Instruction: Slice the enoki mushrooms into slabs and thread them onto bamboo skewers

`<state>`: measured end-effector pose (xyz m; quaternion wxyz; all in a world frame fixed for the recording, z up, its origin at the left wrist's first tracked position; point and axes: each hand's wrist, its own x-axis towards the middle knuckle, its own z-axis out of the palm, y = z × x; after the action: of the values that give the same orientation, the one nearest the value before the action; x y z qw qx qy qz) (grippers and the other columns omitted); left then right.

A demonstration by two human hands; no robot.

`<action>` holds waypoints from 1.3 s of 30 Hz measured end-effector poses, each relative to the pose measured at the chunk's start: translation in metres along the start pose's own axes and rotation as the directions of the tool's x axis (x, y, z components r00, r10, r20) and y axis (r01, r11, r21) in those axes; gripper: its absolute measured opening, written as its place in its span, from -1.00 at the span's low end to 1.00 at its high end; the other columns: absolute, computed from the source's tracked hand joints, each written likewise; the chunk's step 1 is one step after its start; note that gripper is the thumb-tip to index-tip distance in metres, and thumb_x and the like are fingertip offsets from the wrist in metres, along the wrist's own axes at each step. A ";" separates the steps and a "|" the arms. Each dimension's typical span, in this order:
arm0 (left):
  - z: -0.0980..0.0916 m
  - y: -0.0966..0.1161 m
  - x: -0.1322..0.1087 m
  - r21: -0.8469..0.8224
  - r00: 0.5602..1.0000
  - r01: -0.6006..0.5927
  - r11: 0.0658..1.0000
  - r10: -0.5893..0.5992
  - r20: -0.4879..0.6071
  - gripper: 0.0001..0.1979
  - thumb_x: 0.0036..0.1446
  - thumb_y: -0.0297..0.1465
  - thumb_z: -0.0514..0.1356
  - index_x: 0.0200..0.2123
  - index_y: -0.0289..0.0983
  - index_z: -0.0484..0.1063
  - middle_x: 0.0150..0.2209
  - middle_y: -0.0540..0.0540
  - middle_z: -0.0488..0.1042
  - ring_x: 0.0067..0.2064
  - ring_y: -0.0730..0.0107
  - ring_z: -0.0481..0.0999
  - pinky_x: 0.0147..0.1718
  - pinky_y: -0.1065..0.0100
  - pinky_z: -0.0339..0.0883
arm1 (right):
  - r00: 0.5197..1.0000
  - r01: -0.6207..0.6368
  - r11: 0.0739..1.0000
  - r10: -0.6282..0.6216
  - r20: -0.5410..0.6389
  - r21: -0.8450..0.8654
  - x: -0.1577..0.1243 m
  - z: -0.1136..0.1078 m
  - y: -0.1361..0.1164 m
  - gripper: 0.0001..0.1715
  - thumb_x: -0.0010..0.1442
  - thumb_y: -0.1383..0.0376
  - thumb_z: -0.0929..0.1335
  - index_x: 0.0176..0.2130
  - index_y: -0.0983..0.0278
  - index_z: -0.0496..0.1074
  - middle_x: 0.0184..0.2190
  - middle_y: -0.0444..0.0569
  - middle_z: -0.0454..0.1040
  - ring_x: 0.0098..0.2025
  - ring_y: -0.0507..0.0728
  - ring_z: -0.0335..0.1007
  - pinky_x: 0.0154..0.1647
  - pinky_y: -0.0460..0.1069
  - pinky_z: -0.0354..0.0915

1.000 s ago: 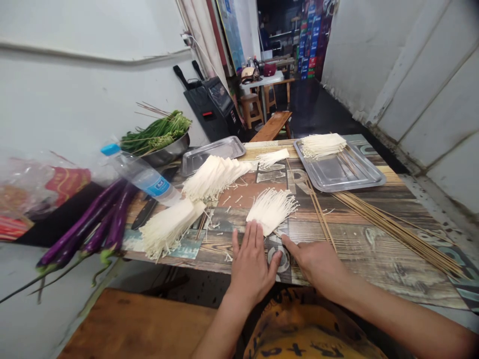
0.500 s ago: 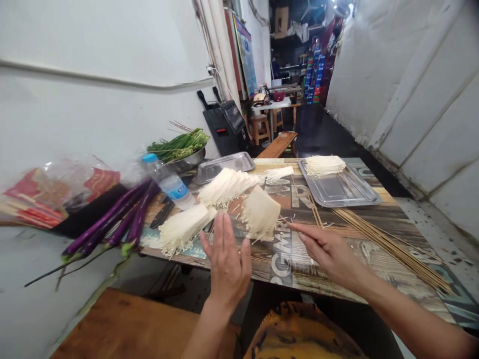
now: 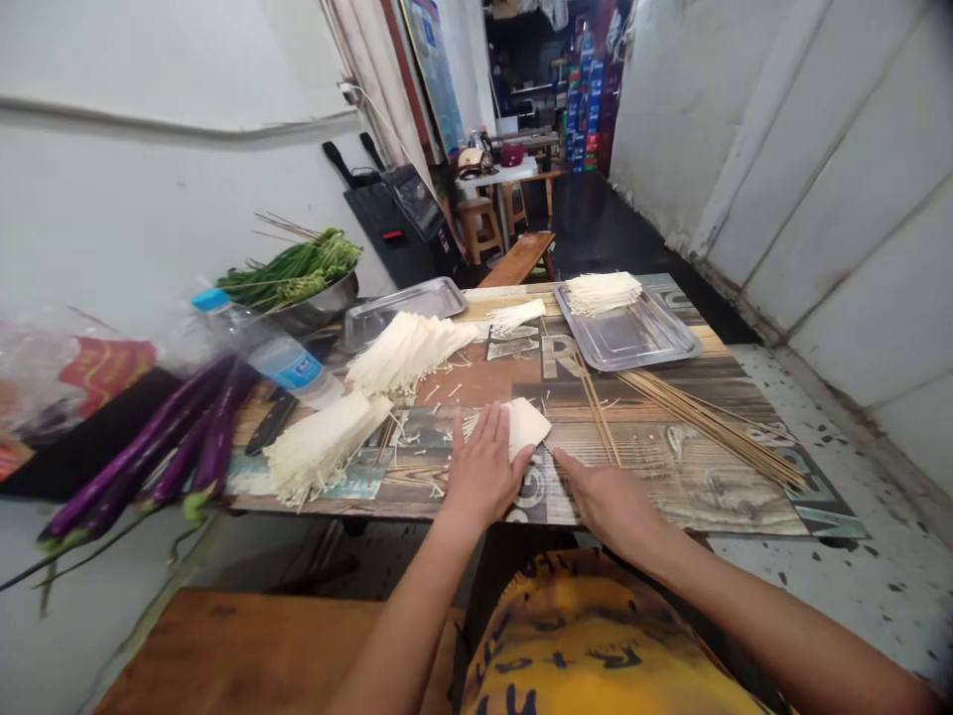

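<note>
My left hand (image 3: pixel 483 459) lies flat, fingers stretched, on a fanned bunch of enoki mushrooms (image 3: pixel 527 425) on the table. The hand covers most of the bunch's left side. My right hand (image 3: pixel 607 494) is closed in a pinch on a thin bamboo skewer (image 3: pixel 550 447) at the bunch's right edge. Most of the skewer is hidden, and I cannot tell how deep its tip sits. To the left are a larger enoki pile (image 3: pixel 409 353) and another enoki bunch (image 3: pixel 320 452). A small enoki piece (image 3: pixel 517 316) lies farther back.
A clear plastic tray (image 3: pixel 632 348) holds skewered enoki at the back right, beside loose bamboo skewers (image 3: pixel 715 427). Another tray (image 3: pixel 439 293) is behind the pile. Leftward are a water bottle (image 3: pixel 298 367), a knife (image 3: pixel 272 422), eggplants (image 3: pixel 141 447) and a bowl of greens (image 3: pixel 320 303).
My left hand has come down from beside the bunch onto its top. My right hand has come closer to the bunch with the skewer. The whole view has shifted, so the table sits farther left.
</note>
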<state>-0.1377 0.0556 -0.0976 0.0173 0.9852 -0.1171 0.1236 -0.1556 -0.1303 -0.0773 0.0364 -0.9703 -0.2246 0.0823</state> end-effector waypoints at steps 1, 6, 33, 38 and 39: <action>0.003 0.001 0.002 0.005 1.000 0.002 1.000 -0.002 0.008 -0.38 0.30 -0.12 -0.16 0.25 -0.44 0.09 0.27 -0.28 0.15 0.31 0.14 0.08 0.28 -0.10 -0.32 | 1.000 0.013 1.000 -0.013 0.005 -0.021 0.000 -0.001 -0.001 -0.41 0.26 0.39 0.13 0.26 0.28 0.15 -0.42 0.06 0.56 -0.41 0.16 0.50 -0.48 -0.08 0.12; 0.008 0.002 0.003 0.017 0.998 -0.002 1.000 0.000 0.067 -0.39 0.30 -0.13 -0.15 0.24 -0.44 0.11 0.27 -0.26 0.15 0.31 0.15 0.08 0.26 0.03 -0.12 | 0.997 0.051 0.995 -0.046 0.058 -0.080 -0.003 -0.002 -0.003 -0.35 0.20 0.44 0.17 0.27 0.35 0.11 -0.48 0.06 0.54 -0.43 0.15 0.49 -0.52 -0.08 0.10; 0.008 0.000 0.006 -0.021 0.991 -0.087 0.996 0.089 0.100 -0.45 0.29 -0.22 -0.10 0.24 -0.41 0.11 0.27 -0.29 0.16 0.30 0.15 0.10 0.23 0.06 0.00 | 0.995 0.073 0.995 -0.068 0.074 -0.067 0.000 -0.017 -0.011 -0.40 0.19 0.44 0.17 0.22 0.36 0.19 -0.45 0.11 0.56 -0.41 0.18 0.50 -0.49 -0.06 0.14; 0.009 -0.001 0.005 -0.026 0.992 -0.084 0.996 0.086 0.090 -0.45 0.29 -0.22 -0.10 0.23 -0.44 0.12 0.26 -0.29 0.17 0.31 0.15 0.08 0.23 0.08 -0.01 | 0.993 0.062 0.994 -0.053 0.103 -0.086 -0.005 -0.020 -0.008 -0.40 0.23 0.41 0.14 0.24 0.30 0.18 -0.42 0.09 0.57 -0.41 0.19 0.51 -0.50 -0.06 0.10; 0.009 0.000 0.005 -0.029 0.993 -0.083 0.996 0.085 0.087 -0.45 0.29 -0.22 -0.11 0.23 -0.43 0.12 0.26 -0.28 0.17 0.31 0.15 0.09 0.23 0.08 -0.02 | 0.993 0.067 0.994 -0.058 0.106 -0.086 -0.006 -0.021 -0.007 -0.41 0.23 0.41 0.14 0.24 0.29 0.19 -0.42 0.09 0.57 -0.41 0.19 0.50 -0.51 -0.06 0.09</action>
<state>-0.1310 0.0545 -0.1047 0.0193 0.9836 -0.1608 0.0791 -0.1606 -0.1274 -0.0547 -0.0160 -0.9579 -0.2598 0.1209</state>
